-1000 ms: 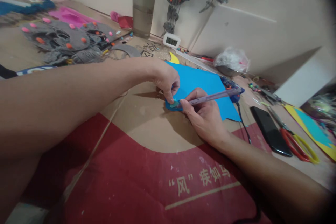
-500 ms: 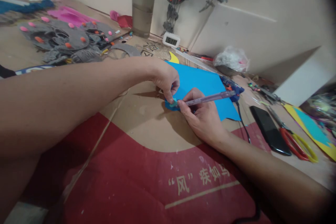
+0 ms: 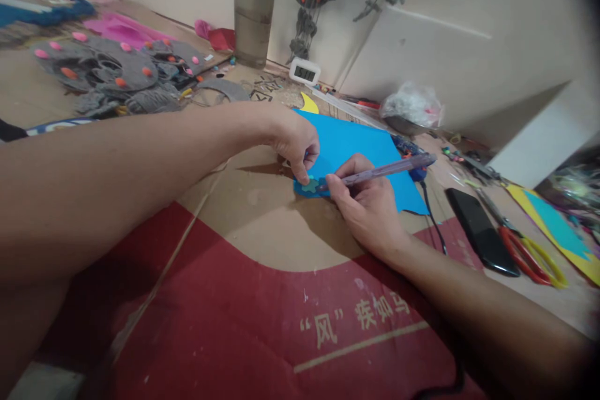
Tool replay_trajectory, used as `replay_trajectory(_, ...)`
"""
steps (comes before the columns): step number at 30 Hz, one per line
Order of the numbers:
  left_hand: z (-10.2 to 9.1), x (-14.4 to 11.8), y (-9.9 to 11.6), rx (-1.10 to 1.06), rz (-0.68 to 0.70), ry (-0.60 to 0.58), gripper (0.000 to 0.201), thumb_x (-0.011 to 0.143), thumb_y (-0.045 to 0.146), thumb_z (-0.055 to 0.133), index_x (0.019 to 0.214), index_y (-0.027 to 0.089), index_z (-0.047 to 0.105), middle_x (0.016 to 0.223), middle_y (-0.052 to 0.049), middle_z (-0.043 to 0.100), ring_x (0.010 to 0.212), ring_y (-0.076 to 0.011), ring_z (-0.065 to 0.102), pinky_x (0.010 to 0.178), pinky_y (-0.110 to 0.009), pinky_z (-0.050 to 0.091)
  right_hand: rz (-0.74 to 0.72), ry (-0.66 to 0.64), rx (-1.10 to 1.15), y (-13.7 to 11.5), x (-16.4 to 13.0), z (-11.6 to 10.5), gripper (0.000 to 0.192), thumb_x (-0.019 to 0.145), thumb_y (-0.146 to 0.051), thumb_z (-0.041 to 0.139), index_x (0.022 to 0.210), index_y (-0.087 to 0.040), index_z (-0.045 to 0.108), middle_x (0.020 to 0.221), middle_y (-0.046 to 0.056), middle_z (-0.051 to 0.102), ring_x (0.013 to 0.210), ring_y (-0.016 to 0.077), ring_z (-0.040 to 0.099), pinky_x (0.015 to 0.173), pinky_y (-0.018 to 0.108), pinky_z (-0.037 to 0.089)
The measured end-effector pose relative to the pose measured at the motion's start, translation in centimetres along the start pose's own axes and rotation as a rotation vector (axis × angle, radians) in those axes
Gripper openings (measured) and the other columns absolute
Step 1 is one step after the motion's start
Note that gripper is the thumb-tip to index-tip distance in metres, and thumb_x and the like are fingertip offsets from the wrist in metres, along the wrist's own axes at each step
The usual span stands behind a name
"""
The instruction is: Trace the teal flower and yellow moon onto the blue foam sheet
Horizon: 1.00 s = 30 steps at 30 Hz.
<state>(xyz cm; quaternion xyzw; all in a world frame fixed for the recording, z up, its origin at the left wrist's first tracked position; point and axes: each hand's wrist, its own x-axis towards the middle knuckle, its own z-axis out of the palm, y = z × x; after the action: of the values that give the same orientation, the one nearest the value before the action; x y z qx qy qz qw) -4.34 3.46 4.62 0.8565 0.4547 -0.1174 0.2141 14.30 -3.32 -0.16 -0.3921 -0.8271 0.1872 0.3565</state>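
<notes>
My right hand [image 3: 368, 200] is closed round a slim, pale purple pen [image 3: 389, 169], its tip down at the edge of a small teal star-like cutout [image 3: 310, 185]. That cutout lies on a corner of a bright blue sheet [image 3: 351, 137]. From the left, my left hand [image 3: 300, 144] reaches across with its fingers curled, and a fingertip pins the cutout to the sheet. The blue sheet rests on a red and tan cardboard panel [image 3: 262, 319].
A black phone [image 3: 482, 231] and red-and-yellow-handled scissors [image 3: 529, 256] lie to the right, with a blue glue gun [image 3: 417, 165] beside the sheet. Behind stand a water bottle [image 3: 255, 12] and a small white clock [image 3: 304, 71]. Grey felt pieces [image 3: 107, 69] are at left.
My right hand has shifted slightly right and the pen's back end has swung up and right, uncovering more of the cutout. My left hand stays in place.
</notes>
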Motion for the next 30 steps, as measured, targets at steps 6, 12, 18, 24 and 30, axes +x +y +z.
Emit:
replay_trajectory(6,0.02,-0.34,0.28,-0.012,-0.002,0.013,0.025,0.072,0.04,0.074,0.083,0.018,0.071,0.066,0.002,0.063,0.065,-0.012,0.046,0.069,-0.026,0.031,0.002,-0.003,0.019,0.3,0.05,-0.01,0.021,0.092,-0.03,0.056,0.074,-0.021,0.05,0.064,-0.004,0.05,0.057,0.0107,0.045,0.055,0.028,0.032)
replay_trajectory(12,-0.08,-0.4,0.33,-0.011,0.018,0.012,0.024,0.072,0.039,0.074,0.082,0.018,0.071,0.067,0.002,0.064,0.064,-0.0122,0.046,0.067,-0.025,0.03,0.016,-0.059,0.036,0.12,-0.19,-0.09,0.023,0.092,-0.032,0.057,0.073,-0.021,0.05,0.063,-0.004,0.051,0.058,0.0112,0.047,0.056,0.028,0.034)
replay_trajectory(18,-0.06,-0.54,0.5,-0.03,0.014,0.02,0.022,0.074,0.036,0.074,0.083,0.016,0.071,0.063,0.003,0.062,0.064,-0.0113,0.044,0.069,-0.026,0.03,0.002,-0.069,0.008,0.05,-0.07,-0.03,0.021,0.092,-0.031,0.057,0.075,-0.021,0.051,0.064,-0.004,0.052,0.058,0.011,0.048,0.057,0.028,0.033)
replay_trajectory(24,0.09,-0.22,0.38,-0.015,-0.042,0.015,0.022,0.071,0.035,0.078,0.084,0.018,0.073,0.06,0.004,0.061,0.061,-0.0111,0.046,0.067,-0.025,0.03,-0.012,-0.054,-0.036,0.02,0.01,-0.03,0.02,0.091,-0.028,0.057,0.073,-0.021,0.049,0.06,-0.005,0.049,0.054,0.0102,0.044,0.054,0.028,0.031)
replay_trajectory(30,0.13,-0.04,0.44,-0.031,-0.041,0.022,0.021,0.071,0.033,0.079,0.083,0.017,0.073,0.061,0.003,0.061,0.065,-0.0129,0.049,0.069,-0.025,0.03,-0.006,-0.044,-0.058,-0.02,0.14,-0.05,0.019,0.09,-0.028,0.056,0.074,-0.021,0.049,0.058,-0.005,0.048,0.052,0.0102,0.042,0.053,0.028,0.03)
